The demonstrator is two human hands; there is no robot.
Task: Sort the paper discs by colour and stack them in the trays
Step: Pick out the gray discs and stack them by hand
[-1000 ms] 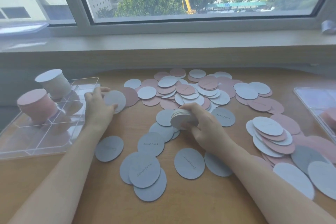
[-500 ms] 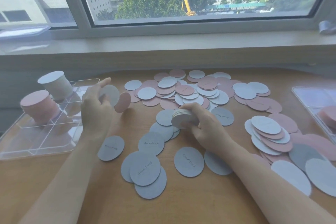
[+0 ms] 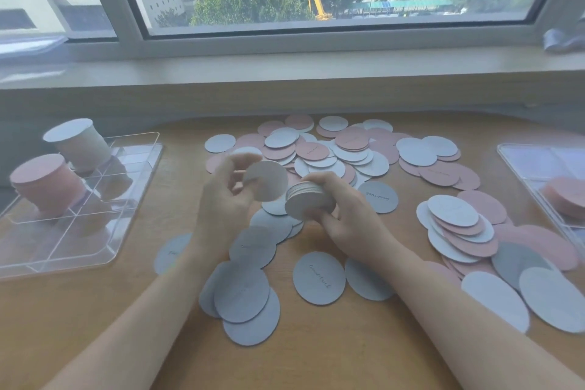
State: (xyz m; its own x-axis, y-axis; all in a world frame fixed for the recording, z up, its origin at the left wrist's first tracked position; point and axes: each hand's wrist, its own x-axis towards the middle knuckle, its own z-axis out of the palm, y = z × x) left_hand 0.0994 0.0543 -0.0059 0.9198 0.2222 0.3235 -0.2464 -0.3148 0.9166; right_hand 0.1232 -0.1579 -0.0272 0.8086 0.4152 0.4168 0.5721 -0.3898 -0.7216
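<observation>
A: Since half a second ago, the left hand (image 3: 226, 199) has been brought from beside the clear plastic compartment tray on the left (image 3: 133, 241) to the middle of the wooden table (image 3: 332, 358). A single pale grey round paper disc (image 3: 266, 180) is pinched in its curled fingers, tilted and blurred, just beside the small stack of pale grey paper discs (image 3: 308, 199) that is gripped in the right hand (image 3: 348, 218).

B: Is any writing to be read?

A: Handwriting is seen on several grey-blue card discs, one dark grey-blue disc near the right wrist (image 3: 318, 277) among them, but no word can be made out with certainty.

B: How are the discs laid out?

A: Flat matt paper circles are spread loosely: a pink and white heap behind the hands (image 3: 329, 149), a second overlapped heap at the right (image 3: 465, 231), and grey-blue ones in front (image 3: 243, 294). An exact count cannot be given.

B: And the trays?

A: Two stacks are held in the left tray: a tall pink stack (image 3: 44, 184) and a tall white stack (image 3: 79, 142), in separate rear compartments. In a second clear tray at the right edge (image 3: 522, 152), a low pink stack (image 3: 566, 196) is kept.
</observation>
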